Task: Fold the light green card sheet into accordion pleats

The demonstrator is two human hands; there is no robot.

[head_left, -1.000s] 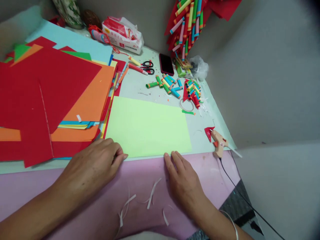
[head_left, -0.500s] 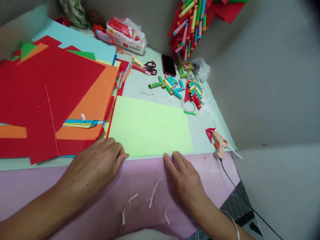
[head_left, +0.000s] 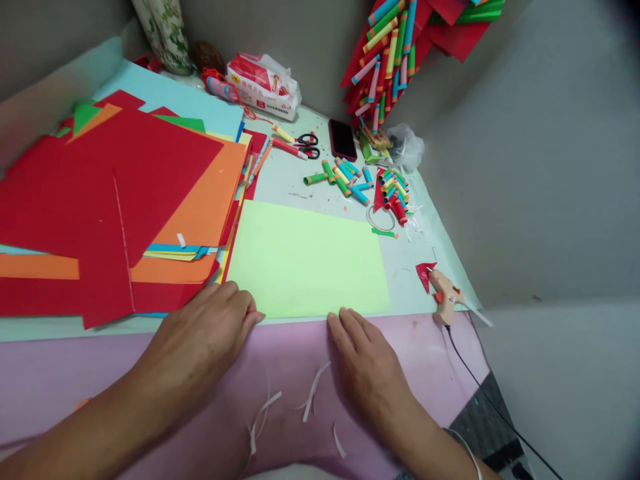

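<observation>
- Yellow-green paper sheet (head_left: pixel 310 260) lies left of the glue gun (head_left: pixel 447 295).
- My right hand (head_left: pixel 367 360), nearer the gun, rests fingers outstretched.
- My left hand (head_left: pixel 213 330) curls; pinching, I can't tell.
- Likely edge-steadying; next calls for even pressure.

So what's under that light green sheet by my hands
Past the far and right edges of the light green sheet, pale table covering shows. Whatever lies directly beneath is hidden by the paper itself.

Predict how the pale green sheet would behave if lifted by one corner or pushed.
The pale green sheet would probably sag, since its edge shows hardly any thickness. That thinness suggests it is light. Lying flat without visible creases, it may slide when pushed.
</observation>
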